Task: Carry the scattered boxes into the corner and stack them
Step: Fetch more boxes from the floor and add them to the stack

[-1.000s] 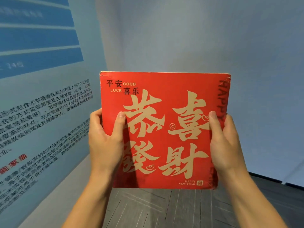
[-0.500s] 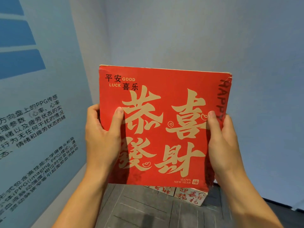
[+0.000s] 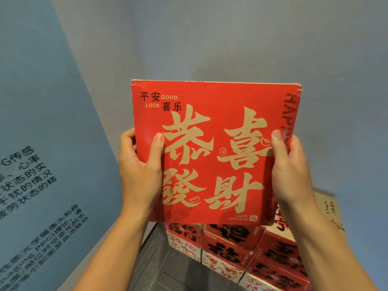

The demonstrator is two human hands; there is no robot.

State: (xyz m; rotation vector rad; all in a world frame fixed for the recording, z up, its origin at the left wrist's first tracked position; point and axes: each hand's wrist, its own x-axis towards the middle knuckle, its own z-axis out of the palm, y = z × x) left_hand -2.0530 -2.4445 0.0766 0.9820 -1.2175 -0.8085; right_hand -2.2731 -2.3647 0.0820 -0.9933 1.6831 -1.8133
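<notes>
here, one red box (image 3: 214, 122) in two clamped grips: left hand (image 3: 139, 173), right hand (image 3: 291, 171); stacked boxes (image 3: 228, 248) below

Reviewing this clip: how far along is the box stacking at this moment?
Done: several stacked boxes, red and white, sit on the floor near the wall corner. In hand: the left hand and right hand grip a red box by its side edges, held above that stack. Left: setting it on the stack. Any boxes lying elsewhere are out of view.
</notes>
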